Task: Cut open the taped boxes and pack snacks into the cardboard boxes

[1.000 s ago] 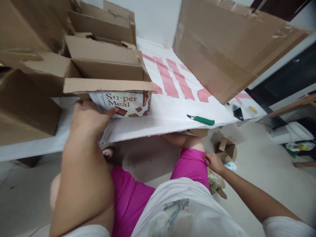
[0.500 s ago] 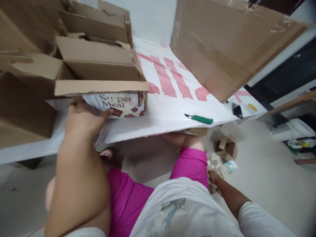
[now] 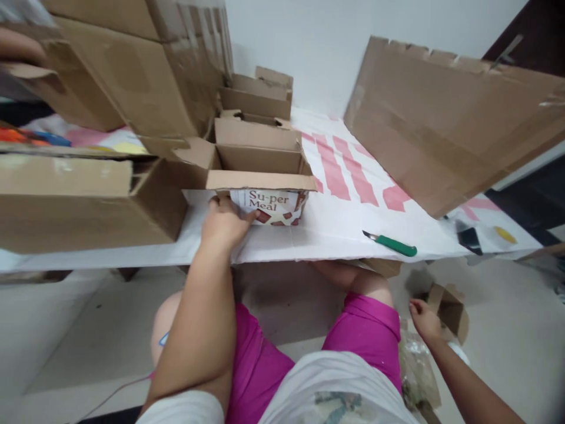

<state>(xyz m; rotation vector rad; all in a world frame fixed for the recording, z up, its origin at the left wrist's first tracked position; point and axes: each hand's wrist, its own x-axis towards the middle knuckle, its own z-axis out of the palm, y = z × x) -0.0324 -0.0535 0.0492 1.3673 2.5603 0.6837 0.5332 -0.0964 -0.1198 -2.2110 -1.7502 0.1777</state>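
Observation:
An open cardboard box [image 3: 260, 181] stands on the white-covered table, its front flap folded outward. Below that flap, a white label [image 3: 269, 207] reading "Su-per Meal" covers its front. My left hand [image 3: 227, 222] grips the lower left corner of this box, thumb lying across the label. Out to the right, past the table edge, my right hand [image 3: 424, 321] hangs in the air with its fingers curled together. Whatever it may hold is hidden. Beneath it on the floor are a clear plastic bag [image 3: 417, 359] and a small open carton [image 3: 450, 312].
A green-handled knife [image 3: 392, 244] lies near the table's front edge. A large cardboard panel [image 3: 445, 123] stands at right. Another long box [image 3: 79, 206] sits at left, tall cardboard [image 3: 132, 76] behind it. Someone else's arm [image 3: 20, 46] shows at far left.
My view has swung left, so the table appears further right. My right hand has risen from the plastic bag on the floor. My left hand keeps its grip on the box.

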